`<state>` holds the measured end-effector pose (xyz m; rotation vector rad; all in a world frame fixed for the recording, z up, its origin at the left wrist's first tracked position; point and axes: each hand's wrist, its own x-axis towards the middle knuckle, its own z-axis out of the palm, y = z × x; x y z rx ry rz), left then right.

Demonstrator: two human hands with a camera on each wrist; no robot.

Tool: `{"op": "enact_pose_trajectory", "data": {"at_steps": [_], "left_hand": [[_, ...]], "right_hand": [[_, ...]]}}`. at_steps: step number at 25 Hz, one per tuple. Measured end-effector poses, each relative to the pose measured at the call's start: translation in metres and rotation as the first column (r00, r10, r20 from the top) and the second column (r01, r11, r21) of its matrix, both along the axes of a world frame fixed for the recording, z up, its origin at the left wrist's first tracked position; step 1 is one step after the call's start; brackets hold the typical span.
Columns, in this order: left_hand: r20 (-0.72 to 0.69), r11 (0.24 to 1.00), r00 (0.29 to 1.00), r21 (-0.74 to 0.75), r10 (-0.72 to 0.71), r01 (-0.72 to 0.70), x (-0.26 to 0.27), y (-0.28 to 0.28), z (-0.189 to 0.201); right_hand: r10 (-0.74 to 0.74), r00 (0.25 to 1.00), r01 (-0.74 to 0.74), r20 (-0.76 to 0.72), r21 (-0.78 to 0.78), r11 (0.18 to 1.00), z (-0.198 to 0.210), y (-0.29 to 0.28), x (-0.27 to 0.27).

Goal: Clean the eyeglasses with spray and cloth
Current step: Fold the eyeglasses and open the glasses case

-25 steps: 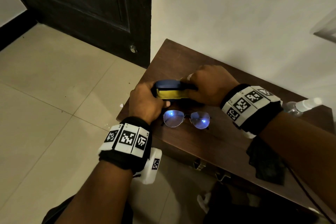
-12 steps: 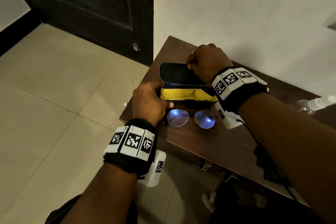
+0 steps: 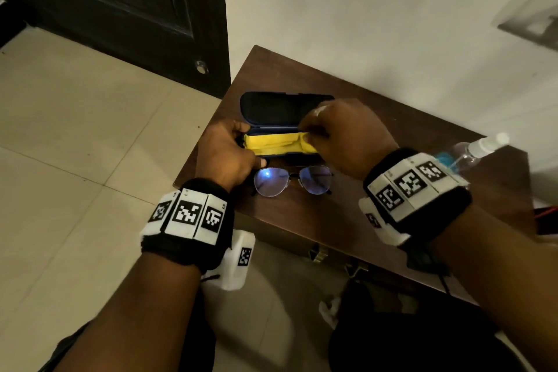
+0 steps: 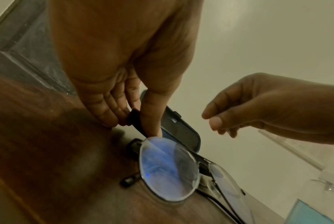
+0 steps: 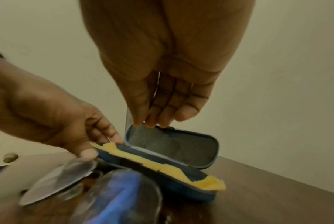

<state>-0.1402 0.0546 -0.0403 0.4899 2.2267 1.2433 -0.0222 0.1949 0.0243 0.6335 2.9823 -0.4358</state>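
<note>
From the head view, the open glasses case (image 3: 283, 118) sits at twelve o'clock of the eyeglasses (image 3: 291, 180) on the brown table (image 3: 377, 220); the left hand (image 3: 225, 154) grips the case's left end; the right hand (image 3: 341, 136) hovers over the yellow cloth (image 3: 274, 143), fingers curled, apparently empty; a spray bottle (image 3: 471, 149) lies at three o'clock. The left wrist view shows the thumb (image 4: 150, 115) clamping the case edge. The right wrist view shows fingertips (image 5: 150, 121) at the lid rim; a careless tug might drag the case onto the lenses.
</note>
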Motion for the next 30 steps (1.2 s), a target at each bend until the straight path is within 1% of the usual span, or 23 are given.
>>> {"op": "enact_pose_trajectory", "data": {"at_steps": [2,4,6,9,13,16,18,20,22,25,30], "left_hand": [[-0.005,1.0,1.0,-0.007,0.009,-0.009,0.0,0.001,-0.002],[-0.011,1.0,1.0,-0.013,0.007,-0.008,0.0,0.001,-0.002],[-0.011,1.0,1.0,-0.02,0.004,-0.004,0.0,0.001,-0.002],[-0.006,0.999,1.0,-0.036,0.007,-0.007,-0.001,0.0,-0.003],[0.002,0.998,1.0,-0.057,0.003,-0.003,-0.003,0.0,-0.004],[-0.002,0.998,1.0,-0.069,0.009,-0.01,-0.004,-0.001,-0.005],[0.003,0.997,1.0,-0.075,0.015,-0.015,-0.004,-0.001,-0.004],[-0.009,0.997,1.0,-0.081,0.01,-0.011,-0.004,-0.001,-0.004],[-0.031,0.996,1.0,-0.09,-0.001,-0.001,-0.003,-0.002,-0.003],[-0.059,0.994,0.998,-0.113,-0.017,0.01,-0.003,-0.001,-0.003],[-0.064,0.994,0.998,-0.113,-0.012,0.005,-0.003,-0.002,-0.005]], "right_hand": [[0.093,0.985,-0.09,0.146,-0.031,0.995,-0.003,-0.016,0.009],[0.155,0.971,-0.155,0.184,-0.016,0.988,-0.011,-0.028,0.008],[0.127,0.972,-0.127,0.195,-0.016,0.992,-0.02,-0.032,0.004],[0.06,0.967,-0.038,0.247,-0.093,0.995,-0.026,-0.027,0.0],[0.113,0.949,-0.048,0.293,-0.22,0.974,-0.01,-0.018,0.001],[0.106,0.96,-0.041,0.258,-0.244,0.969,0.012,-0.001,0.0],[0.073,0.976,-0.026,0.204,-0.226,0.974,0.027,0.012,-0.004],[0.061,0.987,-0.032,0.149,-0.193,0.981,0.032,0.022,-0.013],[0.079,0.986,-0.057,0.145,-0.153,0.987,0.026,0.023,-0.025],[0.111,0.98,-0.089,0.166,-0.131,0.987,0.006,0.019,-0.042],[0.104,0.97,-0.074,0.221,-0.139,0.988,-0.015,0.017,-0.05]]}}
